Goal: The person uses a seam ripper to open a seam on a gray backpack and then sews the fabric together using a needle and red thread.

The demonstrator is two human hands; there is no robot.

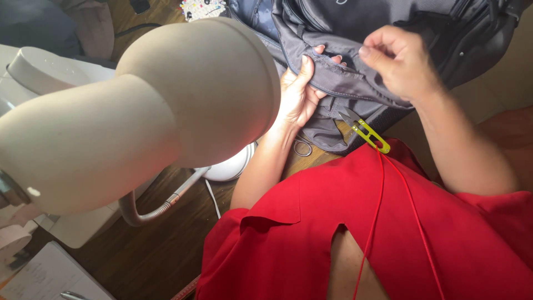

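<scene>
A dark grey backpack (388, 22) lies on the wooden table in front of me. My left hand (300, 91) grips a folded edge of its fabric, thumb on top along the seam. My right hand (402, 61) hovers just above the same seam, with its fingertips pinched together; what they pinch is too small to make out. Yellow-green thread snips (367, 133) hang on a red cord (375, 222) over my red top, their blades pointing at the bag's lower edge.
A large beige lamp head (166, 105) on a flexible neck (161, 208) fills the left of the view. Behind it stands a white sewing machine (50, 72). Small scissors (302, 147) lie on the brown table (139, 255). Papers (44, 278) sit at bottom left.
</scene>
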